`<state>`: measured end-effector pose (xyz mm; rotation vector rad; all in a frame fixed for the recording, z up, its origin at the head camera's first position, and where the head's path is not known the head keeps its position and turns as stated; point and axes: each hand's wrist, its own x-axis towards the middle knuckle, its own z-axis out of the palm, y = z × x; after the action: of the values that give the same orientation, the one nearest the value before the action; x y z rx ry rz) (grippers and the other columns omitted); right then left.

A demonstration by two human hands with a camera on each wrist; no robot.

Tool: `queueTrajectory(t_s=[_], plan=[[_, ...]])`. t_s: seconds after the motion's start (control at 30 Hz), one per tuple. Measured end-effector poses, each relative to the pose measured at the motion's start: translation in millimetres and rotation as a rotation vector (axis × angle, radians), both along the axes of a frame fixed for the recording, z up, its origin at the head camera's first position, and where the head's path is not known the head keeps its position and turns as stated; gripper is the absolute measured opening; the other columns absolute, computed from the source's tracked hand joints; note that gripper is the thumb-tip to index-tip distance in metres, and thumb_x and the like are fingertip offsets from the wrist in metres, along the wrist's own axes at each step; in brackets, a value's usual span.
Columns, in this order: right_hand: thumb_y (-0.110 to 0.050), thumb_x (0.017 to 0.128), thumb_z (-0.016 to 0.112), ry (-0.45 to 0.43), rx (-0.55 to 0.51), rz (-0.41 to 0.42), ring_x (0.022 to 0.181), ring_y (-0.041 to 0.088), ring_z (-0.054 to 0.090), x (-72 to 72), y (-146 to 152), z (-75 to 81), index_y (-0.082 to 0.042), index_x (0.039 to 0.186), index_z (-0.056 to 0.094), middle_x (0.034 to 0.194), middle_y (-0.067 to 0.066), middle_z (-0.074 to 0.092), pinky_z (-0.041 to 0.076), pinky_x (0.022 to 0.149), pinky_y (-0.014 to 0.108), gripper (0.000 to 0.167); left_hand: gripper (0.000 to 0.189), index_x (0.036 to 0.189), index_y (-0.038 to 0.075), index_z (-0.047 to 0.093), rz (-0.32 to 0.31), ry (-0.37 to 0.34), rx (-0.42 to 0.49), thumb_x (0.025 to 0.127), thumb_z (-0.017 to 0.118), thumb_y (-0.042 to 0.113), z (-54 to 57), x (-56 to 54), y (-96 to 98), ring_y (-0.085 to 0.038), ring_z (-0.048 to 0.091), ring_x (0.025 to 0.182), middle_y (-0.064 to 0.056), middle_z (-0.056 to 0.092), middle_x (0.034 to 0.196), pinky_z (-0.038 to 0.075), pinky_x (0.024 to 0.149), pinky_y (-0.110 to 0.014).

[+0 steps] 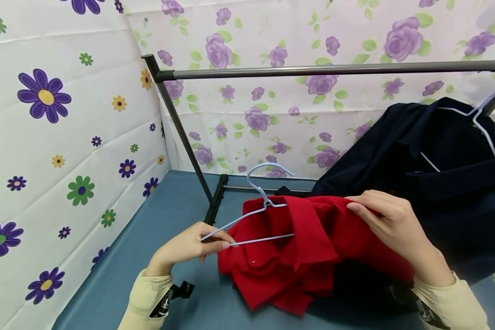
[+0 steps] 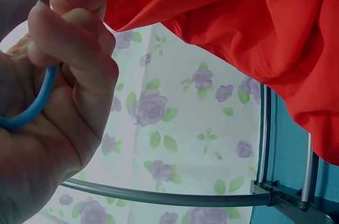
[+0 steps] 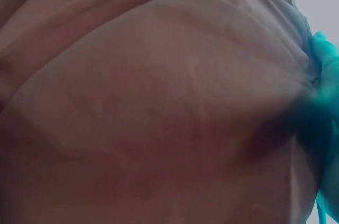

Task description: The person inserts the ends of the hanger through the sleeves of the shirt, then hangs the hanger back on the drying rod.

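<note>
A red collared shirt (image 1: 313, 229) hangs in the air over the blue surface, partly on a light blue clothes hanger (image 1: 257, 239). My left hand (image 1: 200, 245) grips the hanger's left end, its fingers curled round the wire in the left wrist view. The hanger's right side lies hidden inside the shirt, under the collar, and its hook points up. At the right shoulder of the shirt, my right hand (image 1: 389, 220) pinches the cloth between thumb and fingers. Cloth (image 3: 169, 91) fills most of the right wrist view, with part of the hand at its right edge.
A metal clothes rack (image 1: 313, 70) stands behind, its bar running across above the hands. A dark navy shirt (image 1: 449, 178) hangs at the right on another hanger (image 1: 478, 110). Blue cloth (image 1: 140, 256) covers the surface below. Flowered sheets (image 1: 268, 119) form the walls.
</note>
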<state>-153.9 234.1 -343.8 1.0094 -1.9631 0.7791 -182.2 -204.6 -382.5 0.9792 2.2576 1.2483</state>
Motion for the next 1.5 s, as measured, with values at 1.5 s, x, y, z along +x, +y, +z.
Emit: queueTrajectory(t_s=[1.5], plan=[[-0.018, 0.092, 0.075, -0.098, 0.113, -0.265, 0.084, 0.001, 0.057, 30.6, 25, 24.1, -0.018, 0.106, 0.078, 0.095, -0.004, 0.072, 0.04, 0.088, 0.007, 0.014, 0.019, 0.112, 0.01, 0.075, -0.031, -0.039, 0.177, 0.101, 0.061, 0.015, -31.1, 8.8, 28.0, -0.029, 0.051, 0.048, -0.022, 0.054, 0.067, 0.05, 0.048, -0.038]])
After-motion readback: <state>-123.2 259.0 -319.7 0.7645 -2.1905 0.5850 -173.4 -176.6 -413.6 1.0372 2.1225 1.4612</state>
